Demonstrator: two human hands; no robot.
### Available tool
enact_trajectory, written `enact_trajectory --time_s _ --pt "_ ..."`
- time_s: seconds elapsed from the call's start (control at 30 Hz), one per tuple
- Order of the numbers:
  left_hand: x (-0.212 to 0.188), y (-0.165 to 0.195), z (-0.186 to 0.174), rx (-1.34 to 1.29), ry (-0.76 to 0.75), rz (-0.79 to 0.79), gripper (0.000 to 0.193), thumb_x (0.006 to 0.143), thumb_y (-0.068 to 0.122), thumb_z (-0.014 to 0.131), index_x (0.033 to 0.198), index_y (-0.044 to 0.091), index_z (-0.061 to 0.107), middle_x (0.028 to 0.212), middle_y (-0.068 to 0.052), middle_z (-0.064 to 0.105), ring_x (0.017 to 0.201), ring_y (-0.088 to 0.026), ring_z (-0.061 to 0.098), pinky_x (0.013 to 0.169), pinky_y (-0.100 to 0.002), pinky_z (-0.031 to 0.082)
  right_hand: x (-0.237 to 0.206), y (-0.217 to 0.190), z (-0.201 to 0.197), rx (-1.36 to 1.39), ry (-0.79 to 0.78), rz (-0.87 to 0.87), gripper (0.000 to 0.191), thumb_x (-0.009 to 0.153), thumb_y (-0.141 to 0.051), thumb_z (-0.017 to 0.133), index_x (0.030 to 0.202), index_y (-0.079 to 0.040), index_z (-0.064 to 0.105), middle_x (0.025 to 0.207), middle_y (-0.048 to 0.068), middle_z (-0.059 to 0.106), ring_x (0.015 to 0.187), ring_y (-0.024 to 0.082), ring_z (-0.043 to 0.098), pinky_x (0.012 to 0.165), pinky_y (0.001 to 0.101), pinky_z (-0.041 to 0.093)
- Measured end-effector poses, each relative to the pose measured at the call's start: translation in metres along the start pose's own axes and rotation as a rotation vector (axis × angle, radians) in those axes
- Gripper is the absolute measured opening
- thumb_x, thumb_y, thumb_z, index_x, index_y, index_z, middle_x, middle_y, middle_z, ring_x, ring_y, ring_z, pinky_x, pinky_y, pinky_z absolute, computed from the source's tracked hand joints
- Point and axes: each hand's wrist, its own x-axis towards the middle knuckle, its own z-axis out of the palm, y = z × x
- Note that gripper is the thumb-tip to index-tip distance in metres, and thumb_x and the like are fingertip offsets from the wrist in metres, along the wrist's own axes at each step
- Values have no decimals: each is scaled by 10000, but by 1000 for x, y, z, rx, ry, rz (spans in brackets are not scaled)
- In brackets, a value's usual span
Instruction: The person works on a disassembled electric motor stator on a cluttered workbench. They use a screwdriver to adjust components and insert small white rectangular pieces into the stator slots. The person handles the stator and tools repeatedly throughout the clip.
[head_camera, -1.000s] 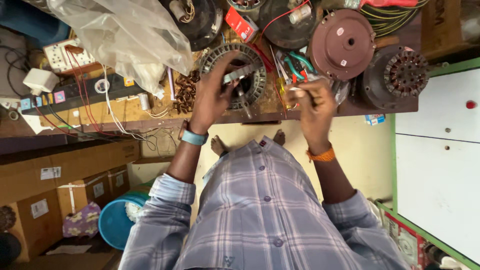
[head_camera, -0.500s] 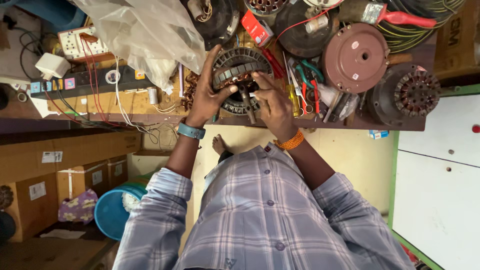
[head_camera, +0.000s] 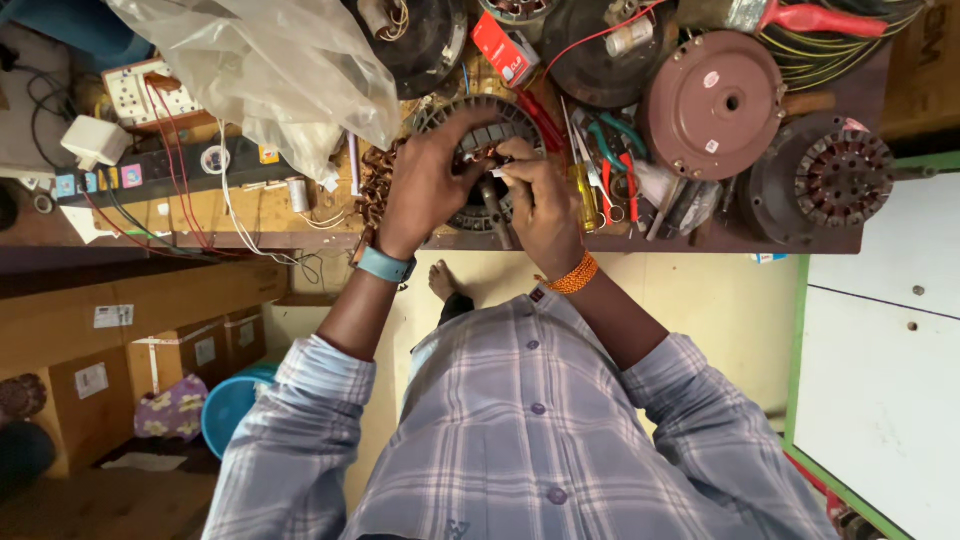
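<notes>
Stator: we log a round, slotted motor stator (head_camera: 487, 130) lying flat near the front edge of the wooden workbench (head_camera: 240, 215), between both hands.
Left hand: our left hand (head_camera: 425, 185) lies over the stator's left side, fingers curled round its rim and gripping it.
Right hand: our right hand (head_camera: 540, 205) sits at the stator's lower right, thumb and fingers pressed together on a small pale piece (head_camera: 497, 173) at the core; we cannot tell what it is.
Copper wire: a loose tangle (head_camera: 375, 185) just left of the left hand.
Plastic bag: clear, crumpled (head_camera: 270, 70), further left on the bench.
Hand tools: screwdriver and pliers (head_camera: 600, 170) just right of the right hand.
Motor cover: brown, round (head_camera: 712, 105), well right of the stator.
Second stator: in a dark housing (head_camera: 838, 178) at the bench's right end.
</notes>
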Motion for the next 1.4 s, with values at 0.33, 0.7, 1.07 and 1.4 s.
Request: enact_trajectory --time_s 0.33,0.7,1.07,1.4 --pt "-2 -6 10 -63 36 43 386 828 8 778 1186 108 676 1236 -63 749 1000 -284 765 779 -350 607 -15 22 9 186 -11 2 134 1044 39 608 1114 -2 502 1262 221 682 1124 314 725 940 365 601" --pt "-5 -6 7 56 63 94 366 831 45 812 1157 157 689 1079 -93 768 861 -302 764 725 -396 590 -26 37 -14 401 10 128 74 1067 -91 559 1085 -34 516 1222 201 681 1008 247 673 894 361 557" --pt "-16 4 -2 179 -74 126 477 923 93 886 1307 92 602 1202 -140 729 975 -321 731 816 -438 565 -58 103 -23 -660 -411 289 418 787 -72 775 1202 -43 745 945 210 719 676 390 679 563 490 501" --pt "-87 -37 -3 23 286 103 626 972 157 866 1465 45 497 1411 -114 607 1301 -302 579 1104 -438 485 -92 111 -79 34 -120 319 402 847 95 710 1242 41 660 1184 109 696 1104 182 634 980 338 514"
